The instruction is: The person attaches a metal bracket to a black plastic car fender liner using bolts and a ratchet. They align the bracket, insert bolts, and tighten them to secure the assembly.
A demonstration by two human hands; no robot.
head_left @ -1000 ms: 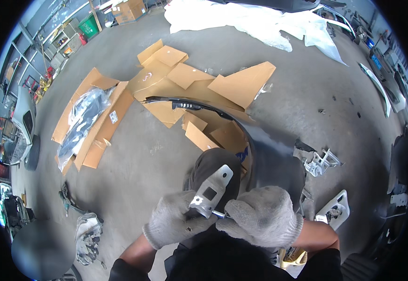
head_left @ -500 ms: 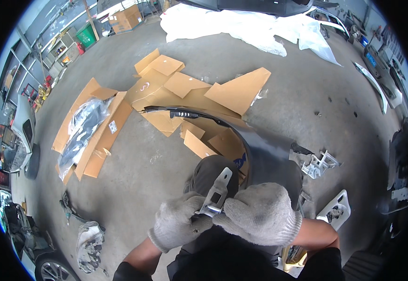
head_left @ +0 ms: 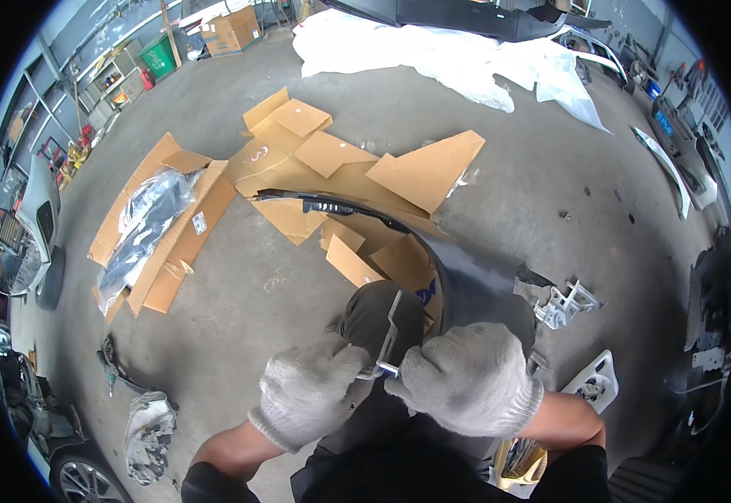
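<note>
The left grip (head_left: 311,387), in a gray knit glove, sits just left of the body's midline, its back turned upward and its fingers curled inward. They are clamped on the lower, bent end of a silver metal bracket (head_left: 391,329). The left forearm (head_left: 235,444) rises from the lower edge, slanting up and to the right, bare between the cuff and a black sleeve (head_left: 215,484).

The right grip (head_left: 469,381), gloved alike, faces it from the other side, rounded into a loose fist with the knuckles up. Its thumb and fingers close on the end of a short bright metal pin (head_left: 390,369), which points left to the bracket's lower bend. How the fingers wrap beneath cannot be told. The right forearm (head_left: 573,419) comes in from the lower right with a sharply bent elbow, so the wrist lies nearly level.

The bracket stands between the two grips, seen almost edge-on, its long arm pointing away from the body and leaning slightly right, in front of a dark-trousered knee (head_left: 364,317). Beyond the knee, a black curved panel (head_left: 487,272) lies beside opened cardboard (head_left: 340,168) on the gray floor (head_left: 256,285).
</note>
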